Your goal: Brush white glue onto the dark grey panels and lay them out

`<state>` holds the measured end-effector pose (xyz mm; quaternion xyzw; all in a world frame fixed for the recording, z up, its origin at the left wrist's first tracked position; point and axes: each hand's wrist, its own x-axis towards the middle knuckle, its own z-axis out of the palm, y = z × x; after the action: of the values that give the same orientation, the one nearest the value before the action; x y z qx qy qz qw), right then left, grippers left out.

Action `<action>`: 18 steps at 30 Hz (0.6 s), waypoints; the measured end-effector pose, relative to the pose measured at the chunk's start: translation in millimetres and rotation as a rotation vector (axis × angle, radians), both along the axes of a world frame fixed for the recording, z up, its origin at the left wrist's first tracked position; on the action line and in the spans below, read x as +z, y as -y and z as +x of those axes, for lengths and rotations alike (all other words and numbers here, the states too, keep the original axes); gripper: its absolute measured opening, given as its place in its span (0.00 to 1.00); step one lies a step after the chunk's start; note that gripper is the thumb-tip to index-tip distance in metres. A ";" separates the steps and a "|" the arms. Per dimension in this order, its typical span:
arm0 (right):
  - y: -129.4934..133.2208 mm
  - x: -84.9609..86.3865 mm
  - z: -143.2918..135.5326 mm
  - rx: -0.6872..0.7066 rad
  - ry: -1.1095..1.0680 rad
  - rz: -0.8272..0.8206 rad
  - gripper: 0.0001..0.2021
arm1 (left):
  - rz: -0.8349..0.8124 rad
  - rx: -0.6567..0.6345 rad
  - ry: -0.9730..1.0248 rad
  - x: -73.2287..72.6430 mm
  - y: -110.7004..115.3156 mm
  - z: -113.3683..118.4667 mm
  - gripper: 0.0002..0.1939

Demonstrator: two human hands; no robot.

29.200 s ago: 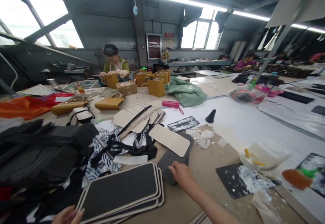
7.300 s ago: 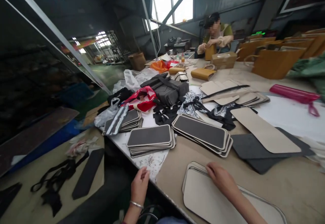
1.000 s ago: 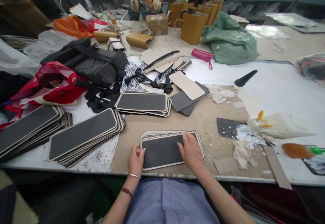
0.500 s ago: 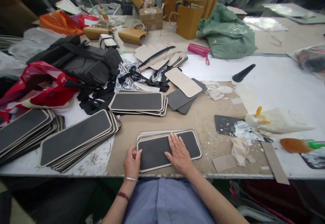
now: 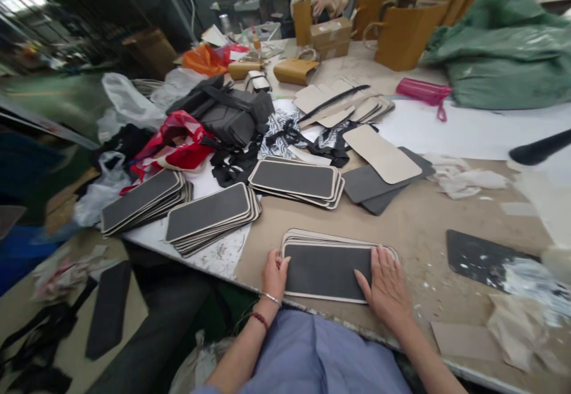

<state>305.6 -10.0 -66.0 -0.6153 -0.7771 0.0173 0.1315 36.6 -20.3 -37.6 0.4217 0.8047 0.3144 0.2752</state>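
A small stack of dark rectangular panels with pale rims (image 5: 328, 270) lies in front of me near the table's edge. My left hand (image 5: 275, 272) is at its left end, fingers curled, with the thumb on the top panel's edge. Flat on the right end of the top panel rests my right hand (image 5: 387, 281), fingers extended and thumb apart. Behind is another stack of similar panels (image 5: 294, 178). Two more stacks stand to the left, one nearer (image 5: 207, 212) and one farther (image 5: 140, 200). A cream panel (image 5: 382, 153) lies across dark grey sheets (image 5: 372, 187).
A glue-smeared dark board (image 5: 475, 254) and crumpled cloth (image 5: 513, 331) lie at right. Behind are a pink pouch (image 5: 422, 90), a green bag (image 5: 504, 55) and tan bags (image 5: 401, 34). Across the table a person's hand (image 5: 321, 7) is beside a cardboard box (image 5: 331, 37).
The view has swung left. My right hand has slid toward the right end of the top panel, which now sits straighter. My left hand remains at the left end.
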 end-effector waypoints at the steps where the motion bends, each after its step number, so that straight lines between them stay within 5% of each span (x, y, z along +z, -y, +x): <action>1: -0.5 -0.5 -0.4 0.008 0.000 0.016 0.35 | 0.002 0.013 -0.002 -0.6 0.3 -1.5 0.11; 6: -1.2 1.5 -3.0 0.029 0.012 0.084 0.35 | -0.004 0.061 0.014 2.6 11.3 -12.9 0.08; 13: -0.3 1.3 -2.5 0.041 0.027 0.079 0.34 | -0.013 -0.040 -0.006 10.1 27.2 -7.7 0.10; 18: 0.8 3.9 -4.6 0.017 0.044 0.051 0.33 | 0.032 -0.111 -0.068 28.0 34.7 0.5 0.11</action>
<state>301.0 -10.8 -62.1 -0.6054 -0.7851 -0.0151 0.1300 37.1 -55.0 -9.5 0.4804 0.7839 0.2970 0.2578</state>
